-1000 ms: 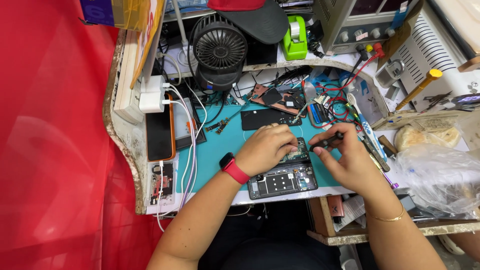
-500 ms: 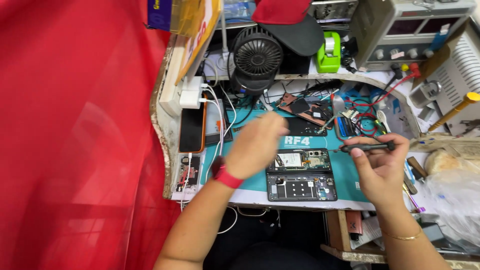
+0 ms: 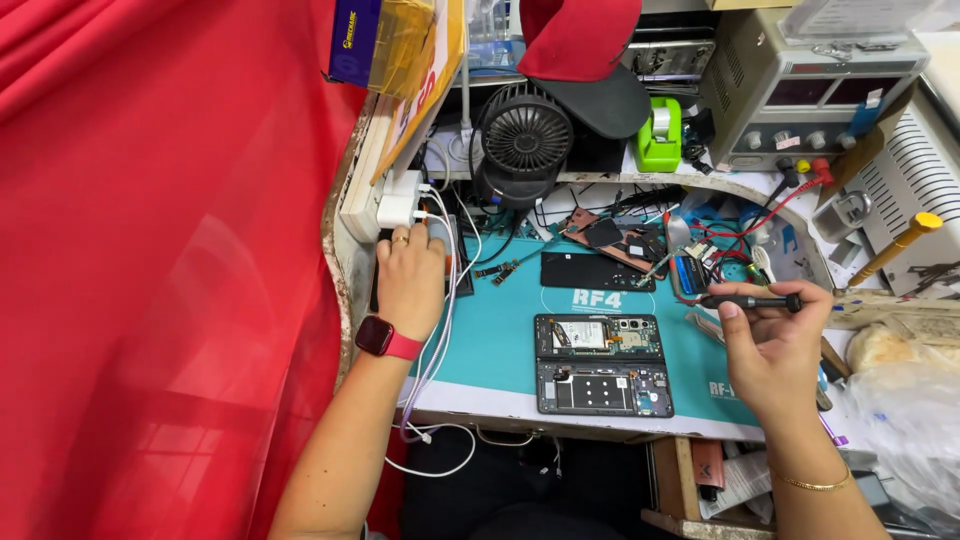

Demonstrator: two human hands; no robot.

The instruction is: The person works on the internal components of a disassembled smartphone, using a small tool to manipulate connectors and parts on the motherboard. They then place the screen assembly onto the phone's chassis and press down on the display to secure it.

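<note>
An opened foldable phone (image 3: 603,363) with its boards exposed lies on the teal work mat (image 3: 500,340). My right hand (image 3: 770,345) hovers to its right, fingers shut on a thin black screwdriver (image 3: 752,301) held level. My left hand (image 3: 410,275), with a red watch on the wrist, rests at the mat's left edge on a dark phone near a white charger block (image 3: 400,205) and its white cables. Whether the left fingers grip that phone is hidden.
A black desk fan (image 3: 522,142), a green tape dispenser (image 3: 660,135) and a grey bench power supply (image 3: 820,95) line the back shelf. A black phone back panel (image 3: 597,271), small parts and red wires lie behind the open phone. A red curtain (image 3: 170,270) hangs left.
My left hand left the open phone and reached left to the dark phone by the charger. My right hand lifted the screwdriver off the phone and holds it level. The view shifted left.
</note>
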